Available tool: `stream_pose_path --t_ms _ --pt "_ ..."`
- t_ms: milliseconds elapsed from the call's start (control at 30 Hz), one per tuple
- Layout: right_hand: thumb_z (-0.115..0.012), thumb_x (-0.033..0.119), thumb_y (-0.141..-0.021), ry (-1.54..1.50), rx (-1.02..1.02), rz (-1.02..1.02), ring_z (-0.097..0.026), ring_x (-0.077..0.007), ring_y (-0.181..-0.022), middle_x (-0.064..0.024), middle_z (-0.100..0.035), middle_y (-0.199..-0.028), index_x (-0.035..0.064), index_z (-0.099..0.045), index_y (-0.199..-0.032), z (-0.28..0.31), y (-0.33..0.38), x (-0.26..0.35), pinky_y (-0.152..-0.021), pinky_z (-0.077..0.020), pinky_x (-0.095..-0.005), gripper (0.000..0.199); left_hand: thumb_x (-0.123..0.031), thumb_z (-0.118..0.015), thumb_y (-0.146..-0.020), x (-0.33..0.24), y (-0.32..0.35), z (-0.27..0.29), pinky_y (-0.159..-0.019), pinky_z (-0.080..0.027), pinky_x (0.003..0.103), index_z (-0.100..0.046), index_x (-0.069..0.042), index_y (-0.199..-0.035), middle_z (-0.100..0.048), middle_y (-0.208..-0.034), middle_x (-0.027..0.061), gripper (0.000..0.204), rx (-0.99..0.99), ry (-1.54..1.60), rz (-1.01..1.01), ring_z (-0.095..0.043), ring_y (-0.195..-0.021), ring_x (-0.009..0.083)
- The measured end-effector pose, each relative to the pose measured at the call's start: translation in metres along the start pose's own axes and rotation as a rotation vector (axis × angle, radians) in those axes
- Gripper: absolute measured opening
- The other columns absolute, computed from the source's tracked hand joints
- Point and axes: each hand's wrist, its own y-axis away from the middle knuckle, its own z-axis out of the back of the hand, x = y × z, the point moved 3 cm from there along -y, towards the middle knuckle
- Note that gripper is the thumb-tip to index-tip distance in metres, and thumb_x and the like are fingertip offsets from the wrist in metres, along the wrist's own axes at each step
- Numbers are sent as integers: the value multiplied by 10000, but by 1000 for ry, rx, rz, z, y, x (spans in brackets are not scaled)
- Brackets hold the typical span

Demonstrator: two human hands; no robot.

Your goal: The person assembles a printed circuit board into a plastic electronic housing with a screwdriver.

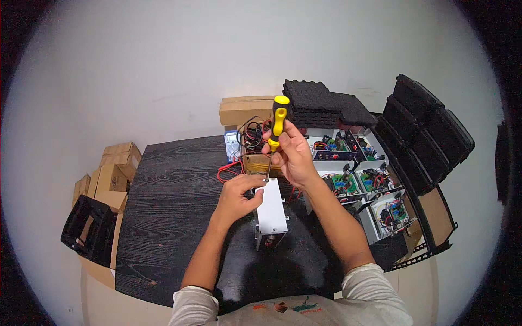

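My right hand (293, 155) grips a yellow-and-black screwdriver (280, 117), held upright with its handle at the top. Its thin shaft points down to the far end of a white metal box (271, 209). My left hand (242, 194) is closed at that end of the box, fingertips beside the screwdriver's tip and thumb against the box's left edge. Whether a screw sits under the tip is hidden by these fingers. The box stands on the dark wood-grain table (174, 201), its narrow white face up; small tabs stick out along its right side.
Behind the box lie a multimeter (232, 145) with red and black leads and an open carton (263, 165) of cables. On the right, several open white cases (348, 187) hold green circuit boards. Black foam sheets (310, 98), black trays (427, 130) and cardboard boxes (117, 163) surround the table.
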Motion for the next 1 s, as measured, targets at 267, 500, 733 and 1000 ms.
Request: stream_pose_path --t_ms 267,500,733,1000 --pt "-658 163 -1030 375 -26 252 -703 -152 -899 -79 -654 -1106 69 -501 -1358 -2 5 -5 -574 -532 -190 376 -106 -723 -799 1 0 -1 -914 -565 406 -752 -10 -969 -771 -1079 151 197 20 1 17 -735 -978 309" --pt "-631 247 -1050 17 34 -10 -710 -157 -919 -62 -658 -1119 76 -491 -1439 2 2 0 -555 -519 -173 447 -114 -723 -800 1 1 0 -927 -564 409 -755 -12 -974 -770 -1091 150 204 28 -1 31 -735 -996 306" --pt "-631 248 -1050 369 20 172 -719 -140 -883 -67 -672 -1093 66 -525 -1385 0 7 -4 -557 -524 -185 396 -106 -735 -795 0 -1 0 -915 -567 404 -757 -12 -982 -770 -1087 149 210 26 -18 10 -731 -989 310" --pt "-574 246 -1084 -30 -48 -169 -697 -136 -855 -86 -693 -1133 52 -583 -1253 1 0 5 -664 -553 -214 258 -61 -718 -813 -1 -2 -2 -921 -564 396 -762 -24 -1001 -765 -1124 140 197 60 -27 -38 -727 -1010 306"
